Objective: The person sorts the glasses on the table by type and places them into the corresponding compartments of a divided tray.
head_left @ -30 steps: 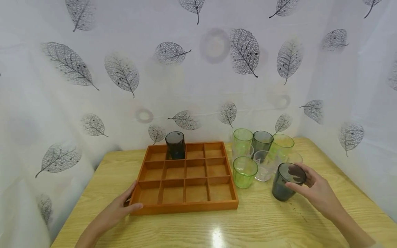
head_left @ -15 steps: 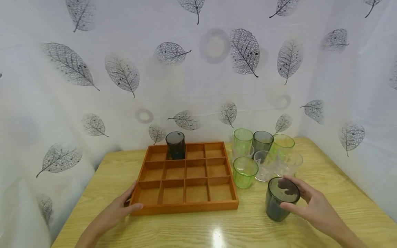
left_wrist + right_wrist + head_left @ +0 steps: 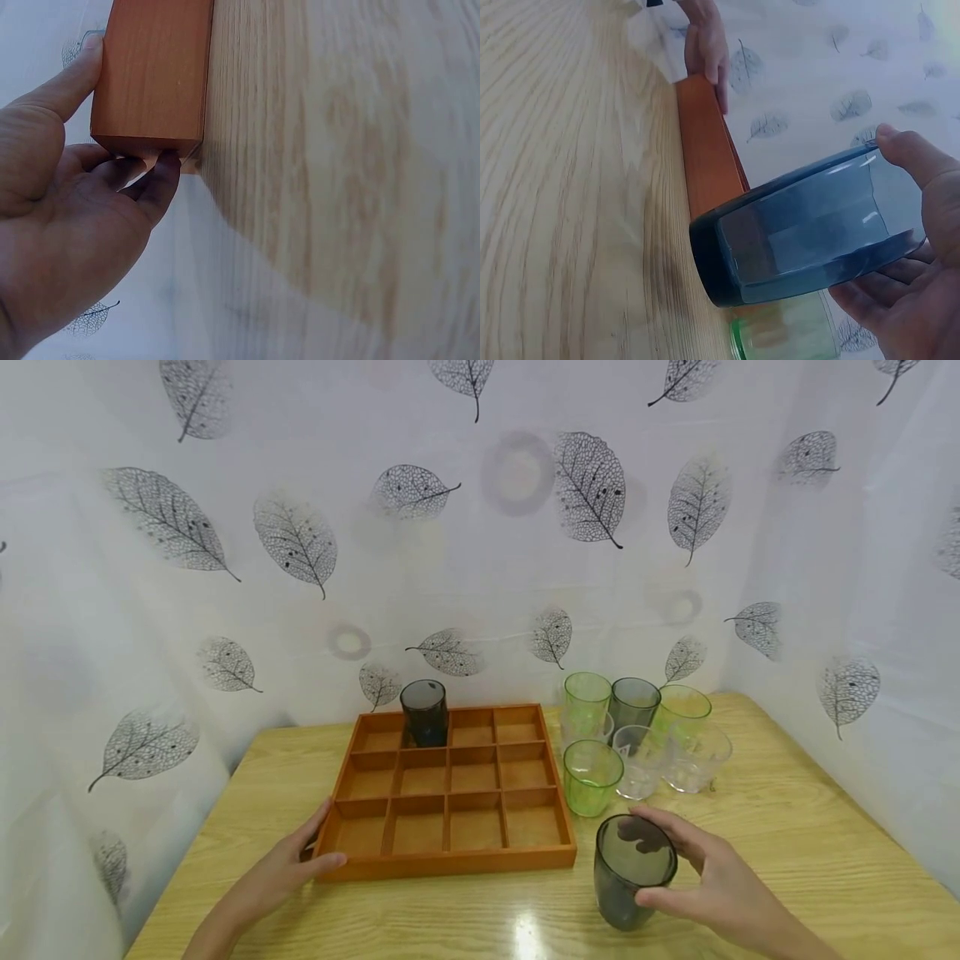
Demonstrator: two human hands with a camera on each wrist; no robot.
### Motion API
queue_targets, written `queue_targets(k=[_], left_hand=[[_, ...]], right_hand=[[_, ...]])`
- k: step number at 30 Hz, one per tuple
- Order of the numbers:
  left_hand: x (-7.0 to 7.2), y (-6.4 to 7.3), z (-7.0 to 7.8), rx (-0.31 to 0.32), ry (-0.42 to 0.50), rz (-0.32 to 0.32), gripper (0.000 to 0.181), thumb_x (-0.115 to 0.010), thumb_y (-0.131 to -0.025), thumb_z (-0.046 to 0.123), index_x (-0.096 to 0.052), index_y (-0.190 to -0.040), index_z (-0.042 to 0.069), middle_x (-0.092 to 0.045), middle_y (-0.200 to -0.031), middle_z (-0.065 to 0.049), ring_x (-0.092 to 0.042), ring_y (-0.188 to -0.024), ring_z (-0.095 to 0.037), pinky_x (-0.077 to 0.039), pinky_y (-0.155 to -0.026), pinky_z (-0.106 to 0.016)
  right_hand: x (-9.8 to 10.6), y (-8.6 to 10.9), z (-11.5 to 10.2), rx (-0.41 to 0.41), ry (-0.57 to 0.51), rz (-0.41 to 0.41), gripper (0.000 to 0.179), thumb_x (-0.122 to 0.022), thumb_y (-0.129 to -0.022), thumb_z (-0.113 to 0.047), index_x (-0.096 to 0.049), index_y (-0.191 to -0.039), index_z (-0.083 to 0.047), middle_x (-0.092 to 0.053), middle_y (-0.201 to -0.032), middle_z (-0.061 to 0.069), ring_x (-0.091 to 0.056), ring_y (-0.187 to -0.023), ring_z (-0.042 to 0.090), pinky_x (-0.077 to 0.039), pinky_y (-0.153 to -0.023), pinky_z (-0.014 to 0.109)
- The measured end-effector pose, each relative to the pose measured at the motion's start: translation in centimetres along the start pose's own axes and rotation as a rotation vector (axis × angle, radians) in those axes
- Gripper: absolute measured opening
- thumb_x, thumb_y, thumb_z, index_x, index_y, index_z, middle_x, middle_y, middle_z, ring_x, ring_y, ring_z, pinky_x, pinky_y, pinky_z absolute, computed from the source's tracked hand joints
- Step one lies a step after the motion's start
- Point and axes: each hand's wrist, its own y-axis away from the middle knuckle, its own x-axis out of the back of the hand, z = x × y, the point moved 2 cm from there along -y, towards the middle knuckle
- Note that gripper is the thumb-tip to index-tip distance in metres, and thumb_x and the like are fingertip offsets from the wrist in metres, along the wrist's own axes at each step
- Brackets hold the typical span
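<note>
My right hand [image 3: 708,881] holds a dark grey tumbler [image 3: 621,889] near its rim, thumb on the near side and fingers round the far side. In the right wrist view the tumbler [image 3: 810,225] is see-through with a thick base, which looks just off the table. My left hand [image 3: 285,864] grips the front left corner of a brown wooden compartment tray [image 3: 450,863]. The left wrist view has its thumb on the top edge and its fingers [image 3: 161,187] curled against the side wall. Another dark tumbler [image 3: 426,714] stands in a back-row compartment, second from left.
Right of the tray stand several tumblers: a green one [image 3: 592,781] in front, clear ones [image 3: 637,764], and a dark one [image 3: 634,702] among green ones at the back. A leaf-patterned curtain [image 3: 480,568] rises behind the wooden table [image 3: 405,914].
My right hand has carried the dark tumbler left and toward me, away from the other tumblers and closer to the tray's front right corner. The left hand and tray have stayed put.
</note>
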Motion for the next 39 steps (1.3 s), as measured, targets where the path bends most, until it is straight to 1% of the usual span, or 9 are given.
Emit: queue_targets(k=[3,8,11,17,20,26,30,36,39], left_hand=[[0.0,0.0,0.0,-0.004,0.0,0.003,0.09,-0.063,-0.105,0.031,-0.002,-0.167,0.008,0.001,-0.168,-0.03,-0.017,-0.148,-0.057,-0.036,-0.111,-0.065],[0.0,0.1,0.1,-0.005,-0.003,0.003,0.09,-0.063,-0.105,0.031,-0.002,-0.167,0.008,0.001,-0.168,-0.03,-0.017,-0.148,-0.057,-0.037,-0.111,-0.065],[0.0,0.1,0.1,-0.002,0.0,0.002,0.09,-0.063,-0.105,0.031,-0.002,-0.167,0.008,0.001,-0.168,-0.03,-0.016,-0.148,-0.057,-0.037,-0.111,-0.065],[0.0,0.1,-0.1,-0.001,-0.002,0.005,0.09,-0.063,-0.105,0.031,-0.002,-0.167,0.009,0.002,-0.168,-0.03,-0.016,-0.148,-0.057,-0.037,-0.111,-0.065],[0.0,0.1,-0.2,-0.003,0.001,0.002,0.089,-0.063,-0.105,0.031,-0.002,-0.167,0.009,0.002,-0.168,-0.03,-0.017,-0.148,-0.058,-0.038,-0.111,-0.065],[0.0,0.1,0.0,0.0,0.013,-0.006,0.09,-0.062,-0.105,0.031,-0.001,-0.167,0.01,0.003,-0.168,-0.029,-0.015,-0.148,-0.058,-0.036,-0.111,-0.066],[0.0,0.1,0.3,0.0,0.012,-0.011,0.09,-0.062,-0.105,0.032,0.0,-0.167,0.01,0.003,-0.168,-0.029,-0.014,-0.148,-0.057,-0.034,-0.112,-0.067],[0.0,0.1,0.3,-0.004,0.021,-0.018,0.089,-0.061,-0.106,0.03,0.0,-0.167,0.008,0.004,-0.168,-0.029,-0.014,-0.148,-0.057,-0.033,-0.113,-0.067],[0.0,0.1,0.2,-0.002,0.021,-0.017,0.089,-0.061,-0.106,0.03,0.0,-0.166,0.007,0.004,-0.168,-0.029,-0.014,-0.148,-0.057,-0.034,-0.112,-0.066]], right_hand=[[-0.8,-0.4,-0.3,0.012,-0.003,-0.029,0.08,-0.086,-0.082,-0.001,-0.051,-0.152,-0.014,-0.065,-0.137,0.002,-0.065,-0.115,0.013,-0.049,-0.098,0.019],[-2.0,-1.0,-0.8,0.032,-0.034,-0.071,0.084,-0.088,-0.079,-0.001,-0.05,-0.153,-0.015,-0.063,-0.14,0.003,-0.061,-0.122,0.01,-0.048,-0.1,0.022],[-2.9,-1.4,-1.2,0.037,-0.049,-0.101,0.085,-0.09,-0.078,-0.003,-0.05,-0.152,-0.016,-0.065,-0.137,0.002,-0.061,-0.122,0.012,-0.049,-0.1,0.025],[-4.8,-2.4,-1.9,0.051,-0.112,-0.167,0.084,-0.089,-0.081,-0.006,-0.049,-0.153,-0.018,-0.068,-0.132,0.0,-0.061,-0.125,0.015,-0.049,-0.102,0.031],[-5.8,-3.0,-2.2,0.078,-0.147,-0.196,0.082,-0.088,-0.083,-0.008,-0.048,-0.154,-0.016,-0.068,-0.132,0.001,-0.062,-0.124,0.017,-0.05,-0.102,0.033],[-7.7,-4.4,-3.1,0.065,-0.206,-0.257,0.08,-0.088,-0.084,-0.012,-0.049,-0.154,-0.018,-0.068,-0.132,0.002,-0.065,-0.117,0.019,-0.052,-0.099,0.035],[-8.8,-5.3,-3.7,0.086,-0.222,-0.274,0.079,-0.088,-0.085,-0.016,-0.05,-0.153,-0.015,-0.067,-0.133,0.003,-0.066,-0.117,0.02,-0.054,-0.098,0.036],[-9.9,-6.4,-4.2,0.121,-0.208,-0.275,0.079,-0.088,-0.085,-0.024,-0.049,-0.154,-0.015,-0.067,-0.134,0.002,-0.064,-0.121,0.02,-0.053,-0.102,0.037],[-10.2,-7.0,-4.4,0.112,-0.203,-0.278,0.08,-0.089,-0.085,-0.023,-0.049,-0.154,-0.015,-0.068,-0.133,0.001,-0.064,-0.123,0.02,-0.051,-0.104,0.038]])
